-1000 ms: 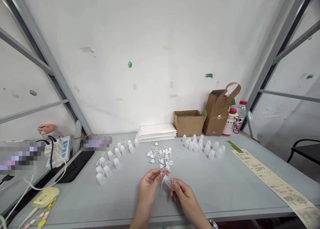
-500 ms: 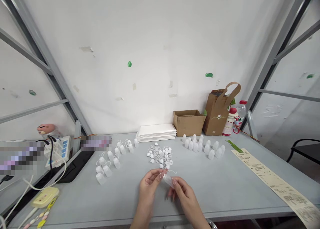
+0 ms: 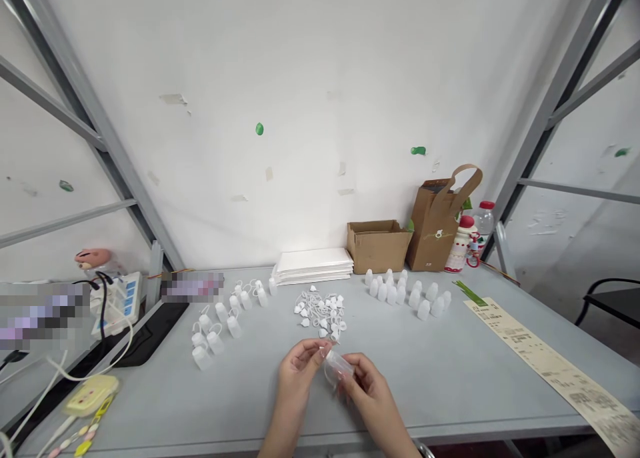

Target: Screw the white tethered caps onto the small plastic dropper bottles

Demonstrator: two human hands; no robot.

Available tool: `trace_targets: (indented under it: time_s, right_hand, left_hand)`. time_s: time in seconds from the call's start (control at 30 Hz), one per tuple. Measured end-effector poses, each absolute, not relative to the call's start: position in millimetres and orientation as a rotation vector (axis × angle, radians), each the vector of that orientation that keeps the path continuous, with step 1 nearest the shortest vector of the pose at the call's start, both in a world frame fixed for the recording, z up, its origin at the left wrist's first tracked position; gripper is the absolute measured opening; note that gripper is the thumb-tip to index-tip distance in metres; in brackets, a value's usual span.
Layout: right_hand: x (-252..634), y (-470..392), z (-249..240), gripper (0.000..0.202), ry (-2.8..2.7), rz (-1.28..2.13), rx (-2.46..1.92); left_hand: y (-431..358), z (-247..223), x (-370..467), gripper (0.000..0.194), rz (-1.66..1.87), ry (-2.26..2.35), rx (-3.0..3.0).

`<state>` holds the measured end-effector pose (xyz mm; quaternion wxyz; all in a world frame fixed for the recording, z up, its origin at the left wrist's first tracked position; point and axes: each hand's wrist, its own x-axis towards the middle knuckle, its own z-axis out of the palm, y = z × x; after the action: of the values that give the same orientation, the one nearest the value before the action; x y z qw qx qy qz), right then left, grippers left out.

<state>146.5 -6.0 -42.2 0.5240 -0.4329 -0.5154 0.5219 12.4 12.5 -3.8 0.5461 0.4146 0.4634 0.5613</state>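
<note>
Near the front edge of the table [image 3: 150, 405], we grip a small bottle [image 3: 339, 365] (tilted) in our left hand [image 3: 299, 373] and right hand [image 3: 369, 383]. Loose caps [image 3: 324, 323] lie nearer the back edge.

Paper bag [image 3: 431, 238] (cardboard box [image 3: 379, 252] alongside).

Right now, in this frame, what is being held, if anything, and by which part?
A small translucent bottle: the left hand pinches its white top end, and the right hand holds its body toward the base.
</note>
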Motion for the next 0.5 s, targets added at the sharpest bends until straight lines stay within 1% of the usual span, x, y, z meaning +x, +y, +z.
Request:
trace_targets:
  time_s: [0.1, 0.27, 0.37, 0.5]
  right_hand:
    - [148, -6, -45, 0.03, -1.206, 1.215, -1.06]
    - [149, -8, -44, 0.023, -1.173, 1.127, -1.091]
    - [149, -9, -44, 0.019, -1.212, 1.086, -1.114]
    - [149, -10, -48, 0.02, -1.251, 1.021, -1.171]
  left_hand:
    - [13, -3, 8, 0.023, 1.188, 1.115, 1.166]
    - [10, 5, -1, 0.008, 1.121, 1.231, 1.303]
    - [8, 9, -4, 0.009, 1.065, 1.273, 1.382]
    - [3, 13, -4, 0.012, 1.017, 1.243, 1.423]
